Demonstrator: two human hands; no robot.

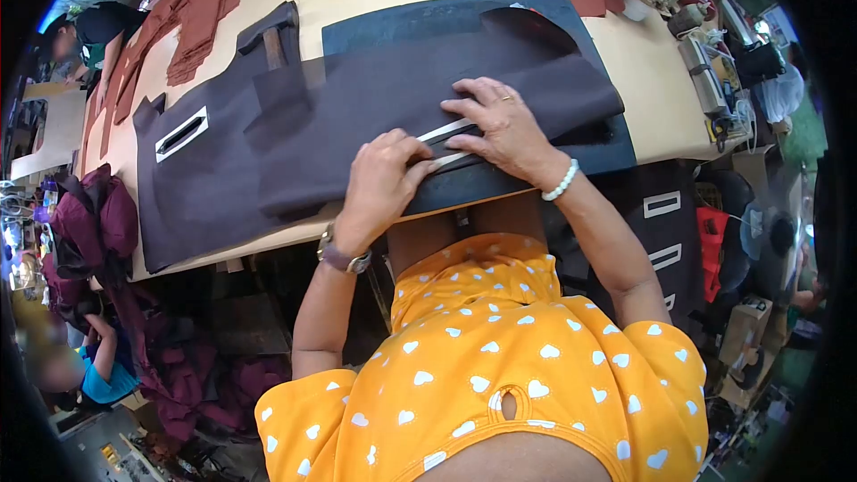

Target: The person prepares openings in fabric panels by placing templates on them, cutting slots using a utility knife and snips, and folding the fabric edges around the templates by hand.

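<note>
Dark brown material (357,116) lies across the table, partly over a dark board (375,25). Near the table's front edge, white strips (445,130) frame a slot in it. My left hand (386,180), with a watch at the wrist, has thumb and fingers pinched at the slot's left end, on the lower white strip. My right hand (500,125), with a ring and a pale beaded bracelet, rests on the slot's right part, fingers apart and pressing the material. Farther left, another white-framed slot (182,134) shows. A hammer (274,48) lies on the material.
Reddish-brown pieces (205,22) lie at the table's far side. Tools and clutter (705,76) stand at the right edge. Maroon fabric (107,214) hangs at the left. Two other people are at the left. Dark material with white frames (662,205) hangs below right.
</note>
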